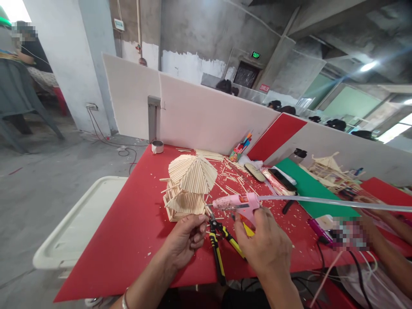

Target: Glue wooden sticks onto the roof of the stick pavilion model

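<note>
A small pavilion model point(192, 174) built of thin wooden sticks, with a pointed, many-sided roof, stands on the red table top. My right hand point(265, 240) is wrapped round a pink hot glue gun point(236, 201), with a long clear glue stick point(322, 201) running out of its back. The nozzle points left, close to the model's lower right side. Just below the nozzle, my left hand point(188, 236) is closed in a pinch by the model's front right corner; what lies between the fingertips is too small to tell. Pliers with black-and-yellow handles point(220, 249) lie between my hands.
Loose sticks point(210, 154) and scraps litter the red table point(128, 240). A tape roll point(157, 146), a cup of pens point(236, 152) and a phone point(281, 178) stand or lie farther back. At right are a green sheet point(309, 193), another stick model point(331, 169) and a co-worker's arm point(386, 253).
</note>
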Demonstrator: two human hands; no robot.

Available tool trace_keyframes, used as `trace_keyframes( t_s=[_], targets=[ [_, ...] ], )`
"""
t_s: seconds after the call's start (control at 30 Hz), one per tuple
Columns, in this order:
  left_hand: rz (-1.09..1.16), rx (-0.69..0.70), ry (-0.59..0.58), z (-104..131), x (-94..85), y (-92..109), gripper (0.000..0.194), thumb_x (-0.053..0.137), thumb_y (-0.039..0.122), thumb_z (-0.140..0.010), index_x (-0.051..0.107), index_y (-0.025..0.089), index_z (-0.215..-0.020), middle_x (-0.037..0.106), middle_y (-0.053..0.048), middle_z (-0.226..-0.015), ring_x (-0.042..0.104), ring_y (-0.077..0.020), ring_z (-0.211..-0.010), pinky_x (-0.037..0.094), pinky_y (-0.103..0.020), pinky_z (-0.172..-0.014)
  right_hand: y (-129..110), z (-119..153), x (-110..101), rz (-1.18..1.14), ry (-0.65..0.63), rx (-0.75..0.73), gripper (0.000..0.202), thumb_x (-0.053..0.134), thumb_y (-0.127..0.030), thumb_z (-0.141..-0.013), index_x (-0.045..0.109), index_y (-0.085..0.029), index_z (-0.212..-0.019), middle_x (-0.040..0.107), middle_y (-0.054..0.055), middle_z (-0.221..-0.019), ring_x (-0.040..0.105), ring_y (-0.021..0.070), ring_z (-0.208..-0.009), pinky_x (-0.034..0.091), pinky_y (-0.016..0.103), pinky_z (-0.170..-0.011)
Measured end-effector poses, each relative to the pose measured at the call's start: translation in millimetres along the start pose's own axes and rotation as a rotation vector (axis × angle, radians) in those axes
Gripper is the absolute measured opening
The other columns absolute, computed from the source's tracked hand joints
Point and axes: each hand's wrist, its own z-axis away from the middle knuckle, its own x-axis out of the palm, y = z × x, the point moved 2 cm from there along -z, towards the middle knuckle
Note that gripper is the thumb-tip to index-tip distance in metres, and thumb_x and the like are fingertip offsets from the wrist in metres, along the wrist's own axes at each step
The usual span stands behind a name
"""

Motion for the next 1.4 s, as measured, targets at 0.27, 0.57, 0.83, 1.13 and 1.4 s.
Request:
trace_keyframes(
  t_s=[0.27,0.57,0.83,1.13,1.4],
  targets=[
    [0.010,0.005,-0.017,4,-9.1,4,0.022,0.077,0.026,-0.065,0.062,0.010,-0.061,0.047,0.005,-0.049,0.029,-0.0003,-0.038,0.015,-0.015,-0.035,-6,-3,-2,0.000,0.015,-0.036,0.022,0.047,-0.039,-0.087,0.052,-0.018,-0.088,0.064,0.009,-0.086,0.059,0.0180,-0.069,0.038,0.026,-0.057],
    [-0.053,-0.073,-0.045,11,-10.4,-2,0.025,0.078,0.030,-0.064,0.063,0.011,-0.063,0.051,0.004,-0.048,0.031,-0.0004,-0.034,0.012,-0.017,-0.036,-8,-4,-6,0.054,0.036,-0.083,0.027,0.043,-0.042,-0.089,0.053,-0.017,-0.086,0.065,0.008,-0.085,0.059,0.0172,-0.067,0.037,0.027,-0.056],
    [-0.083,-0.026,0.008,9,-7.4,-3,0.029,0.080,0.034,-0.061,0.063,0.011,-0.064,0.052,0.004,-0.049,0.031,-0.0001,-0.034,0.011,-0.018,-0.036,-7,-7,-9,0.049,0.032,-0.126,0.027,0.043,-0.040,-0.091,0.056,-0.016,-0.091,0.066,0.007,-0.086,0.060,0.0162,-0.068,0.036,0.027,-0.058],
    [-0.049,0.013,0.018,6,-7.4,-2,0.031,0.082,0.034,-0.058,0.061,0.011,-0.061,0.051,0.005,-0.049,0.031,0.0003,-0.034,0.012,-0.017,-0.036,-7,-6,-7,0.031,0.052,-0.142,0.028,0.042,-0.039,-0.091,0.057,-0.015,-0.091,0.067,0.008,-0.086,0.060,0.0173,-0.069,0.038,0.027,-0.059],
    [-0.142,0.080,0.114,7,-10.1,-8,0.029,0.082,0.034,-0.056,0.062,0.014,-0.060,0.048,0.006,-0.044,0.030,-0.0014,-0.035,0.014,-0.017,-0.036,-1,0,-13,0.029,0.063,-0.143,0.032,0.039,-0.041,-0.092,0.057,-0.015,-0.088,0.067,0.010,-0.085,0.061,0.0182,-0.069,0.038,0.028,-0.058]
  ],
)
